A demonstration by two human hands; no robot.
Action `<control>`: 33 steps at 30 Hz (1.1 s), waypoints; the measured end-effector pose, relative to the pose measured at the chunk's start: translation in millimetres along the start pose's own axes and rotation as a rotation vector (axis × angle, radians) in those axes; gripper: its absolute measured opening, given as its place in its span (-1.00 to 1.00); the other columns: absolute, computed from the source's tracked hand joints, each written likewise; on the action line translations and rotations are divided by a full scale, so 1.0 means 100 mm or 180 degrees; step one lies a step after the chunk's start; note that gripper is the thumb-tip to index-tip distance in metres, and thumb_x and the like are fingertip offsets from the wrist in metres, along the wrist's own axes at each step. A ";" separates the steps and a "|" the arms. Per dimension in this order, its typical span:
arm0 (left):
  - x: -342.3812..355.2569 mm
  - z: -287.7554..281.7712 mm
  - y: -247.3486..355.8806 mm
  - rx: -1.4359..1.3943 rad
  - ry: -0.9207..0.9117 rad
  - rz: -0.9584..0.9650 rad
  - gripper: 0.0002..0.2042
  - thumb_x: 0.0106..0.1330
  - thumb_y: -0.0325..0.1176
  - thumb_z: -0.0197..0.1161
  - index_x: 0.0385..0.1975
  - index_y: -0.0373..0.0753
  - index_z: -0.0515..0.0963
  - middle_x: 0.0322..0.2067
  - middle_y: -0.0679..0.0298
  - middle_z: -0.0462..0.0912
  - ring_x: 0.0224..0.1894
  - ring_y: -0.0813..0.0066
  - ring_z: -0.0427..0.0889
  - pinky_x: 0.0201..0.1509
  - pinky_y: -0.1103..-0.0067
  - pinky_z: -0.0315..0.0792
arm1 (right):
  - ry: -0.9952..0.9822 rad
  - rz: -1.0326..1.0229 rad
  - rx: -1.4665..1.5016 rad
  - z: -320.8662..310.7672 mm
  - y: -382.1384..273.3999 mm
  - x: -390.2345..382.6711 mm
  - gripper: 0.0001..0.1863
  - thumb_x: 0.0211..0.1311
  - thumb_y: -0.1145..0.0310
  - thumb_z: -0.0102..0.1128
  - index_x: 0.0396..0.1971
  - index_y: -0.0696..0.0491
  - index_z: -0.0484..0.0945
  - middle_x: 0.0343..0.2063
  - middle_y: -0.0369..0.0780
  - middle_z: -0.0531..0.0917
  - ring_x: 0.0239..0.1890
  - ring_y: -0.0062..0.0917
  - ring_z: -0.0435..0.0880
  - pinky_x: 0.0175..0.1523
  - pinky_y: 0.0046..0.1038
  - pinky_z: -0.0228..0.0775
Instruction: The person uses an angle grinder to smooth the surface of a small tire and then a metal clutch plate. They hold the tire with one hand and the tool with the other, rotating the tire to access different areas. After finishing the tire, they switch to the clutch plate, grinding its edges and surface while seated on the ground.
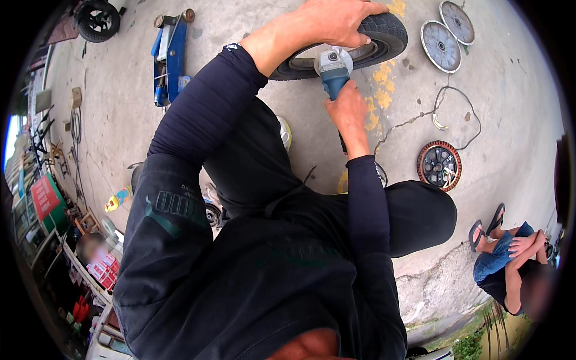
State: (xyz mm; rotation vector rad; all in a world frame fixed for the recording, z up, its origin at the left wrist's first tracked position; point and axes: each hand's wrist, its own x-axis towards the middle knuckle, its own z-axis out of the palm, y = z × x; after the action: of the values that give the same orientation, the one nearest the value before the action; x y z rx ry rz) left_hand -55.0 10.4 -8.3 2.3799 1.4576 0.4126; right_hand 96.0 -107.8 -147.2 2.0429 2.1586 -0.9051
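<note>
A wheel with a black tyre [389, 39] is at the top middle, just above the concrete floor or resting on it; I cannot tell which. My left hand [330, 23] grips it from above, fingers and thumb bent over the tyre. Below it, my right hand [348, 111] is wrapped around the blue body of an angle grinder [334, 77]. The grinder's grey metal head reaches the inner side of the wheel, close under my left hand. Its disc, and whether that touches the rim, cannot be made out.
A blue floor jack [172, 60] stands to the left. Two round metal covers [441, 47] lie at the upper right. Below them are a loose cable [478, 117] and a motor stator with copper windings [440, 165]. Another person [510, 258] sits at the lower right.
</note>
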 end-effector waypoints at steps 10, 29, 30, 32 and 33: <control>0.21 0.04 0.25 0.0261 -0.0219 -0.0036 -0.45 0.03 -0.18 0.43 0.09 -0.16 0.55 -0.17 0.02 0.68 -0.10 0.00 0.69 -0.04 0.20 0.57 | 0.0765 0.0010 -0.1206 0.12 0.26 -0.06 -0.52 0.05 0.32 0.43 -0.13 0.19 0.37 -0.20 -0.04 0.65 -0.28 -0.17 0.77 -0.17 -0.25 0.66; -0.11 0.19 0.25 -0.0276 0.0216 -0.0327 -0.17 -0.06 -0.28 0.51 0.30 -0.32 0.30 -0.08 -0.18 0.63 -0.01 -0.14 0.63 0.06 0.20 0.52 | 0.0216 0.0852 0.0782 -0.42 0.88 -0.68 -0.39 -0.04 0.19 0.48 -0.09 0.25 0.42 -0.23 0.13 0.70 -0.10 0.04 0.69 0.02 -0.07 0.51; -0.12 0.14 0.24 -0.0234 0.0101 -0.0390 -0.18 -0.05 -0.28 0.50 0.28 -0.33 0.31 -0.09 -0.19 0.63 -0.02 -0.16 0.63 0.06 0.19 0.52 | 0.0245 0.0804 0.0826 -0.41 0.83 -0.67 -0.37 -0.06 0.18 0.48 -0.08 0.26 0.43 -0.23 0.15 0.69 -0.10 0.05 0.69 0.03 -0.07 0.50; -0.18 0.12 0.25 -0.0211 -0.0012 -0.0386 -0.23 -0.04 -0.28 0.49 0.25 -0.35 0.36 -0.12 -0.20 0.64 -0.05 -0.17 0.65 0.05 0.19 0.52 | 0.0221 0.0687 0.0918 -0.36 0.76 -0.67 -0.33 -0.12 0.17 0.49 -0.06 0.28 0.44 -0.21 0.16 0.69 -0.09 0.06 0.69 0.02 -0.07 0.50; -0.19 0.08 0.25 -0.0197 0.0025 -0.0303 -0.25 -0.04 -0.27 0.48 0.22 -0.36 0.38 -0.14 -0.20 0.65 -0.06 -0.16 0.65 0.04 0.19 0.53 | 0.0171 0.0566 0.0901 -0.38 0.75 -0.68 -0.34 -0.11 0.17 0.50 -0.08 0.27 0.44 -0.22 0.14 0.70 -0.11 0.04 0.70 0.01 -0.08 0.52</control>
State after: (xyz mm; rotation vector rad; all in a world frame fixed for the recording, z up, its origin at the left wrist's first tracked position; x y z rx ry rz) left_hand -40.2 -18.0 -6.3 2.2532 1.5319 0.4375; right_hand 187.8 -155.4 -116.4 2.3648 1.9256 -1.2020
